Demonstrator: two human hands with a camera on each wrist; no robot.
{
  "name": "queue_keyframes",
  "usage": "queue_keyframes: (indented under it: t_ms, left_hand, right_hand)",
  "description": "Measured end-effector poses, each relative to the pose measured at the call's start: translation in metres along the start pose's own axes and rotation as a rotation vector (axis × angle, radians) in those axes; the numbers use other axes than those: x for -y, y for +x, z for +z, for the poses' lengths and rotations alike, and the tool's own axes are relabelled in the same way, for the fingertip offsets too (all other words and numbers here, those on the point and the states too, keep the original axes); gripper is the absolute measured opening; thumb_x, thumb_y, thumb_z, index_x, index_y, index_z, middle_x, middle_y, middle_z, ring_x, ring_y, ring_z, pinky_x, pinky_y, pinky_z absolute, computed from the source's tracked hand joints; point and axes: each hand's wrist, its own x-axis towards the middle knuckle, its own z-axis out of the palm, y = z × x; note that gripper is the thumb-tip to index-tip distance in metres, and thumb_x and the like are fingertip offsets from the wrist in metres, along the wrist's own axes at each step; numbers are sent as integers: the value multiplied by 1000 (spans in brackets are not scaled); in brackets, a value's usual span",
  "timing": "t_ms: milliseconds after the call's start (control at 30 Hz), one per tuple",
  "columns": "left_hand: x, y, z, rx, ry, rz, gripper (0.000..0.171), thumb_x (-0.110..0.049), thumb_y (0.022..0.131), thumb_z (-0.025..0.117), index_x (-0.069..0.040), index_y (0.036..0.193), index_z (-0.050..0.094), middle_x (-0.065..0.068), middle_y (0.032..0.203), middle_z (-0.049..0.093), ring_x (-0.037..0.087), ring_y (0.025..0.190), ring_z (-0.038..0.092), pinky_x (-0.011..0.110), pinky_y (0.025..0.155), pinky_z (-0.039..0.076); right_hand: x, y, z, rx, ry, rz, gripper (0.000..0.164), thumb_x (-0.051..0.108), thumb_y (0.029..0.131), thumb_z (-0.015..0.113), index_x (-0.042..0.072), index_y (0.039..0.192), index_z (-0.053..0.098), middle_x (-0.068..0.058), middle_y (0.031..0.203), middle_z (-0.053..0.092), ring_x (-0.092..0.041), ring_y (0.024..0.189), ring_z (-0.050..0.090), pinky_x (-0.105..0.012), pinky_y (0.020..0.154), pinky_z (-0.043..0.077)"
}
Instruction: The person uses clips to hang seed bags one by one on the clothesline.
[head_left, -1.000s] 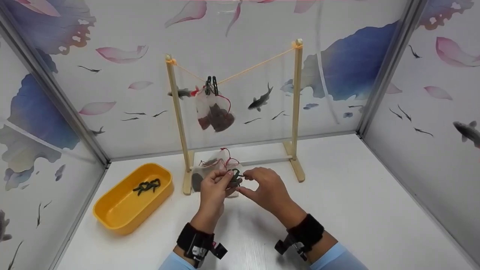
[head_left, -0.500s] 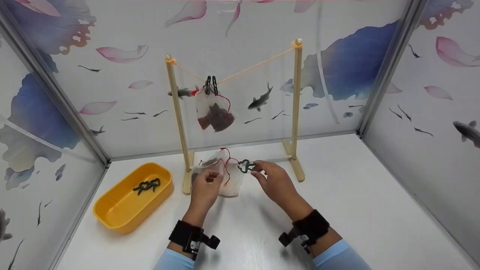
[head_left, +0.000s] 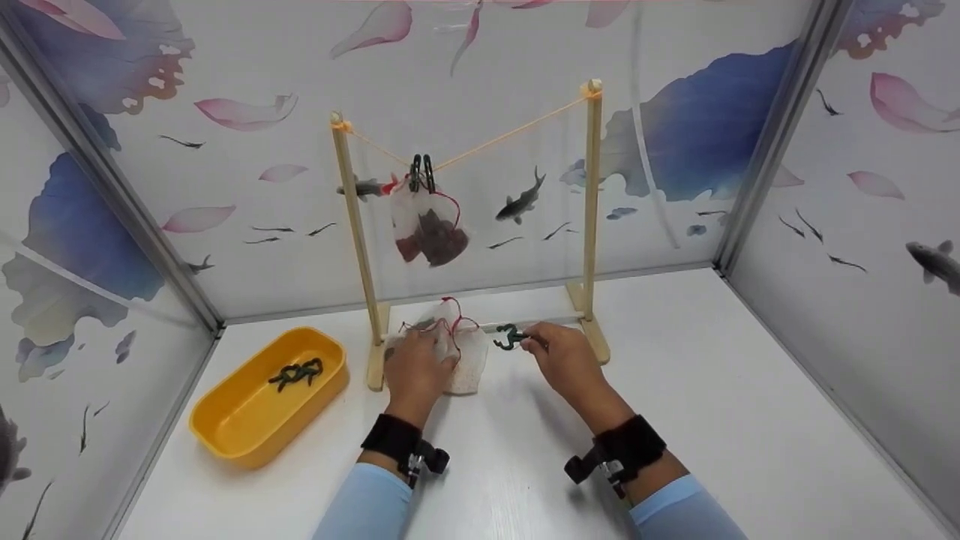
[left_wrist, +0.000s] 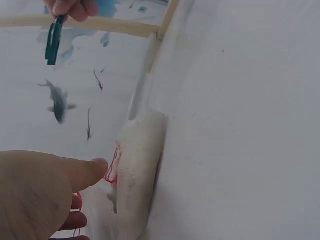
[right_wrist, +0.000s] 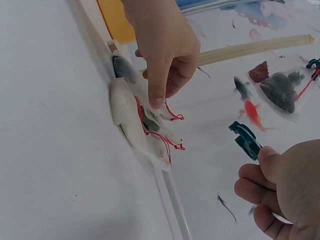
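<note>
Two white drawstring mesh bags [head_left: 469, 367] with red cords [right_wrist: 161, 136] lie side by side at the foot of the wooden rack; one has dark contents showing through. Over them reaches my left hand [head_left: 415, 367], thumb tip right at the red cord in the left wrist view, its fingers apart from the thumb. My right hand [head_left: 568, 358] pinches the handles of a dark green clothespin [right_wrist: 244, 138] between thumb and fingers, to the right of the bags and above the table.
An orange cord [head_left: 517, 133] sags between two wooden posts [head_left: 592, 202]. From it hang filled mesh bags [head_left: 442, 238], clipped by dark green clothespins [head_left: 423, 172]. A yellow tub [head_left: 240, 431] at the left holds more clothespins [head_left: 296, 373]. Printed panels enclose the table.
My hands have separated: the right moved rightward with the clothespin, which the left has let go of. My left hand has moved left and forward over the bags.
</note>
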Motion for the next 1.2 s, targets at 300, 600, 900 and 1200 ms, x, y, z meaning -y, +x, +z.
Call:
queue_keyframes:
  t_ms: [300,600,900,1200]
  left_hand:
    - [4,12,4,-130,50,74,20,-22,102,86,-9,118,88,15,103,83,40,99,80,57,78,66]
    - [17,16,-39,-150,-61,-56,26,-26,113,69,-5,119,84,14,106,79,35,99,80,54,84,66]
    - [17,33,-113,-232,-137,-59,35,-32,118,63,-4,128,79,14,114,76,33,100,77,49,93,67]
    - [-6,63,-181,-376,-69,15,33,-31,117,65,-3,123,80,15,104,71,34,89,74,47,82,67]
  right_hand:
    - [1,-1,0,15,3,2,9,14,103,83,7,109,82,-7,99,87,-18,88,82,-38,75,67]
    - [2,6,-9,6,32,25,13,14,106,79,5,116,82,-8,103,87,-21,91,82,-42,79,67]
    - [15,40,-47,-40,45,1,19,14,111,74,0,123,79,-13,108,87,-28,99,84,-48,85,69]
    - [71,109,-111,-130,3,-218,22,14,115,68,-4,125,77,-18,108,85,-34,100,83,-49,88,68]
